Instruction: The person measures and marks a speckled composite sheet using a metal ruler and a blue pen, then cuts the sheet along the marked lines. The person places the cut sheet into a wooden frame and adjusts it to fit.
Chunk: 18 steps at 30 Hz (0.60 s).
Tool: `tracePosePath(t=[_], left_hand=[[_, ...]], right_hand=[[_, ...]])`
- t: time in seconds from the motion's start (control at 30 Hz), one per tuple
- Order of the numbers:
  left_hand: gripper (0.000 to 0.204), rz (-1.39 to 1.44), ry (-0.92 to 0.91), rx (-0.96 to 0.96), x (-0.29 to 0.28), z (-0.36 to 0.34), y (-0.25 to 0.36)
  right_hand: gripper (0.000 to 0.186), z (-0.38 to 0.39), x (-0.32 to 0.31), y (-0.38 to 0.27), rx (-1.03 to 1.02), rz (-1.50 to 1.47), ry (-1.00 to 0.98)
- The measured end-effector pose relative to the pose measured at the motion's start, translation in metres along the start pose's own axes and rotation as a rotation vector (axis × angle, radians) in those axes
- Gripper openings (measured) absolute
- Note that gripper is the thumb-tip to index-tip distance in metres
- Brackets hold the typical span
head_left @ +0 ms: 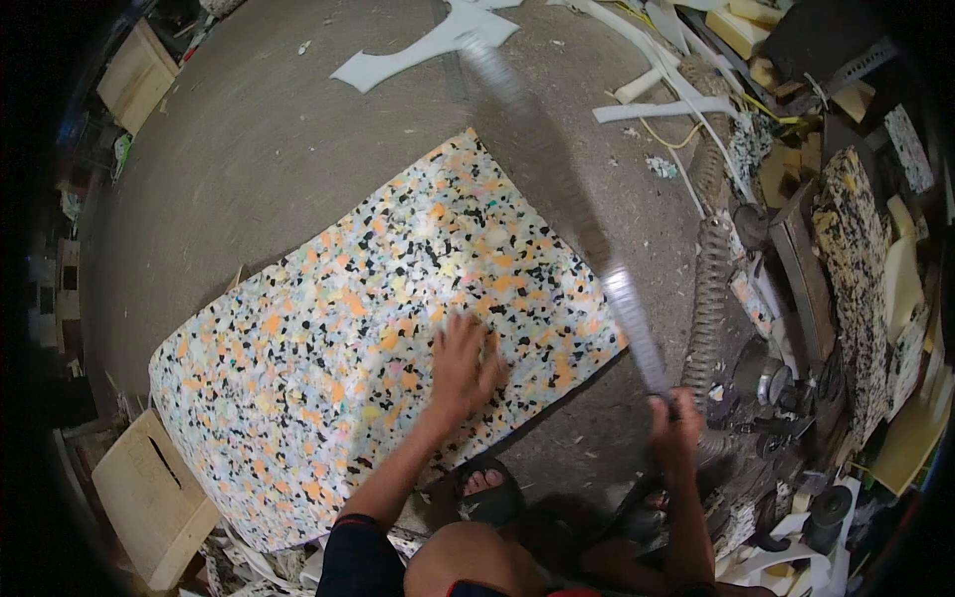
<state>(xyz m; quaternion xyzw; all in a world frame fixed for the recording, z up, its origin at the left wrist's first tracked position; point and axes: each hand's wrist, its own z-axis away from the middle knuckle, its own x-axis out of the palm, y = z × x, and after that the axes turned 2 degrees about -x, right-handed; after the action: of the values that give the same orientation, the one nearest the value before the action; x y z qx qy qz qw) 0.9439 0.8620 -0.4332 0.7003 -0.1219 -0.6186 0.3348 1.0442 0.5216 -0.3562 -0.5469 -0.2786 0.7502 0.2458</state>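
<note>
A large sheet of speckled rebonded foam [298, 338], in white, orange and black chips, lies slantwise on the floor before me. My left hand [463, 368] is laid on its upper face near the right half, fingers spread and a little blurred. Beyond the sheet's right edge my right hand [676, 423] is closed round the near end of a long, shiny blade [637, 323]. The blade slants up and left, just beside the sheet's right corner. Motion smears its far part, so where it ends is hard to tell.
White foam offcuts [398, 58] lie on the floor at the far side. A coiled hose [710, 289] runs along the right, beside heaped foam scraps [856, 289] and a metal machine part [766, 383]. Cardboard [149, 497] stands at lower left. My sandalled foot [487, 488] is close to the sheet's near edge.
</note>
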Motion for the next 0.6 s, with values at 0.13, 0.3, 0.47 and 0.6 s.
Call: tracePosePath(t=[0.13,0.3,0.47,0.6], left_hand=[[0.060,0.012,0.275,0.015,-0.001,-0.130,-0.054],[0.080,-0.214,0.170,-0.062,0.001,-0.227,-0.077],[0.091,-0.319,0.129,-0.034,0.009,-0.244,-0.081],[0.093,-0.367,0.138,-0.014,0.013,-0.246,-0.084]], right_hand=[[0.027,-0.007,0.057,0.021,-0.200,0.142,-0.022],[0.027,-0.018,0.073,0.073,-0.258,0.260,-0.004],[0.035,-0.013,0.068,0.090,-0.052,0.253,-0.151],[0.030,-0.023,0.065,0.071,-0.075,0.162,-0.148]])
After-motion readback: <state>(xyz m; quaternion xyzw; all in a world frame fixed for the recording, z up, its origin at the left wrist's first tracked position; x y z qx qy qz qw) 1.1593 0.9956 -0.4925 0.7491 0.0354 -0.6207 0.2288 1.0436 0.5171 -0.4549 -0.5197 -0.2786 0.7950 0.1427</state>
